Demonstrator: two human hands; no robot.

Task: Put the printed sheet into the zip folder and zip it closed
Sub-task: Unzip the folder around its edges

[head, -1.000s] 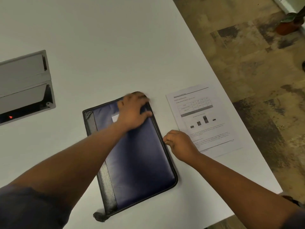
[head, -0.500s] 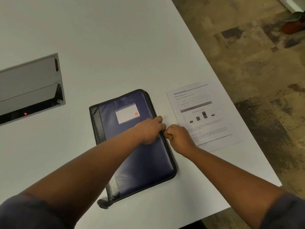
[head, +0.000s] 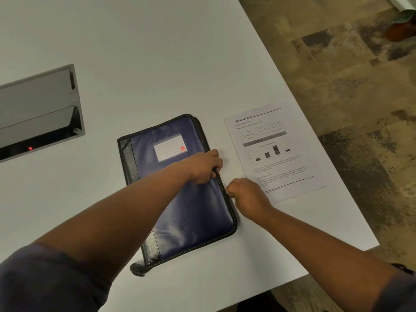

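Observation:
A dark blue zip folder [head: 195, 210] with black trim and a white label lies flat on the white table [head: 157, 64]. My left hand [head: 203, 166] grips the folder's right edge, fingers curled over the zipper line. My right hand [head: 246, 198] is pinched shut at the zipper on that same edge, a little nearer to me; the zip pull itself is hidden by the fingers. The printed sheet [head: 272, 152], with a table, bar chart and text, lies flat on the table to the right of the folder, partly under my right hand.
A grey metal cable box [head: 38, 113] with a red light is set into the table at the left. The table's right edge runs diagonally close to the sheet, with patterned floor [head: 349, 109] beyond. A plant pot [head: 400, 30] stands on the floor far right.
My left hand slid from the folder's top corner down its right edge and now grips there. My right hand has moved down the zipper edge, toward me.

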